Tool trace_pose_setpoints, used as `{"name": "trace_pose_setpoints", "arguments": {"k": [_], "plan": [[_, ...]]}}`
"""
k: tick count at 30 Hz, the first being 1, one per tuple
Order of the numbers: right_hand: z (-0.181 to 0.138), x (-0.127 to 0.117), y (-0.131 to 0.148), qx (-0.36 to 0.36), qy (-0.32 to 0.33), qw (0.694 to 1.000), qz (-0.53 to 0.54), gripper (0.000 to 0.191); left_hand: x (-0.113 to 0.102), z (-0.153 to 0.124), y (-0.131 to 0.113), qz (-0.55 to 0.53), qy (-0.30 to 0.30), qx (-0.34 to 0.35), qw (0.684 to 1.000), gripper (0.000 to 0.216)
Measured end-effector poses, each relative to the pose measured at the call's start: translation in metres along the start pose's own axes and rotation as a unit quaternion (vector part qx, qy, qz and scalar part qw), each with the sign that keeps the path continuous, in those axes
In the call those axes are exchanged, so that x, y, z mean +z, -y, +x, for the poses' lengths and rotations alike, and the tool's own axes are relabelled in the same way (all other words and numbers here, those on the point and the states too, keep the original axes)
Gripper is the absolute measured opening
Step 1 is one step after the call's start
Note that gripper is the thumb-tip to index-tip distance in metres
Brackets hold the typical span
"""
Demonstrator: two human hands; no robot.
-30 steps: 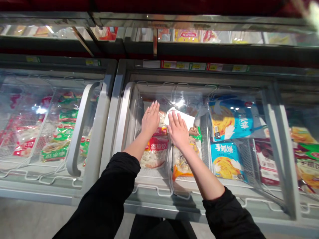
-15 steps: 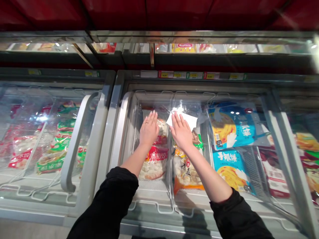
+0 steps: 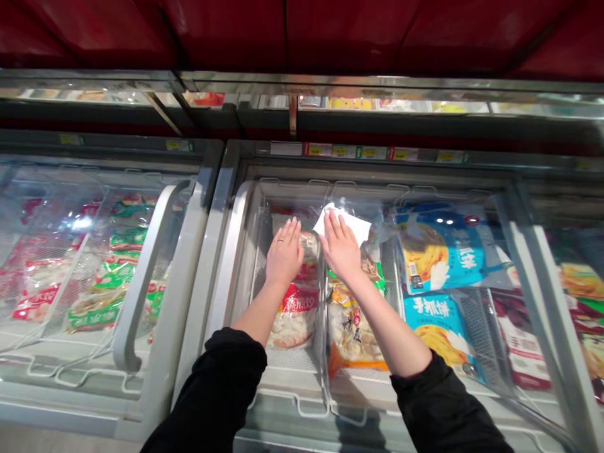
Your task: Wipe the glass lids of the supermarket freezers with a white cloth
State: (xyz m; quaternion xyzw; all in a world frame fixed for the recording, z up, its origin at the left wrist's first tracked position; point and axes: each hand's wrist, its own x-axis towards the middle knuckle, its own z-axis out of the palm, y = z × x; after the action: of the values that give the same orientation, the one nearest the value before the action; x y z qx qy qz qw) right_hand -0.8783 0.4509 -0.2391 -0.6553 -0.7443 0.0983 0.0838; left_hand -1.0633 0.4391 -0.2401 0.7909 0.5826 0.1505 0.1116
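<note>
Nearest my viewpoint are the left black sleeve [image 3: 219, 387] and the right black sleeve [image 3: 441, 399], each ending on a bare forearm that reaches over the chest freezer [image 3: 197, 327]. Through its clear glass lid [image 3: 289, 370] I make out a red-and-clear dumpling bag [image 3: 295, 321] in the left section. Across the white wire divider [image 3: 325, 384] lies a shaomai bag [image 3: 353, 336] with an orange bottom edge, and farther right a small blue flatbread bag [image 3: 441, 330] and a dark red packet [image 3: 521, 352].

Beyond these I have the left hand [image 3: 284, 253] palm down over the lid, fingers straight and close together, holding nothing I can see; a ring shows on one finger. Beside it and apart from it, the right hand [image 3: 341, 247] is also flat, fingers extended, on a white sheet [image 3: 357, 228]. That sheet lies on the glass, partly under the right fingers and spreading out to their right; whether it is cloth or paper I can't tell. Right of it, beneath the lid, is a large blue flatbread bag [image 3: 438, 245].

Farther off run a row of price labels [image 3: 372, 153], then a mirrored strip [image 3: 377, 83] and glossy red panels [image 3: 349, 38].
</note>
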Motion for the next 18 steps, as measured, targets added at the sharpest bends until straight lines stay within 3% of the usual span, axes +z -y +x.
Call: {"name": "trace_pose_setpoints", "arguments": {"k": [4, 9, 14, 18], "plan": [[0.015, 0.003, 0.015, -0.05, 0.016, 0.999, -0.004, 0.065, 0.0, 0.001, -0.001, 0.004, 0.005, -0.005, 1.0, 0.06], [0.057, -0.006, -0.01, -0.058, 0.022, 0.998, -0.003, 0.062, 0.0, 0.0, 0.0, 0.002, 0.007, -0.003, 1.0, 0.063], [0.029, -0.002, -0.005, 0.032, 0.0, 0.999, -0.005, 0.065, 0.0, 0.0, 0.001, -0.002, 0.01, 0.0, 1.0, 0.066], [0.015, 0.001, 0.016, 0.028, 0.009, 0.999, -0.013, 0.065, -0.001, 0.0, 0.0, -0.004, 0.014, -0.003, 1.0, 0.062]]}}
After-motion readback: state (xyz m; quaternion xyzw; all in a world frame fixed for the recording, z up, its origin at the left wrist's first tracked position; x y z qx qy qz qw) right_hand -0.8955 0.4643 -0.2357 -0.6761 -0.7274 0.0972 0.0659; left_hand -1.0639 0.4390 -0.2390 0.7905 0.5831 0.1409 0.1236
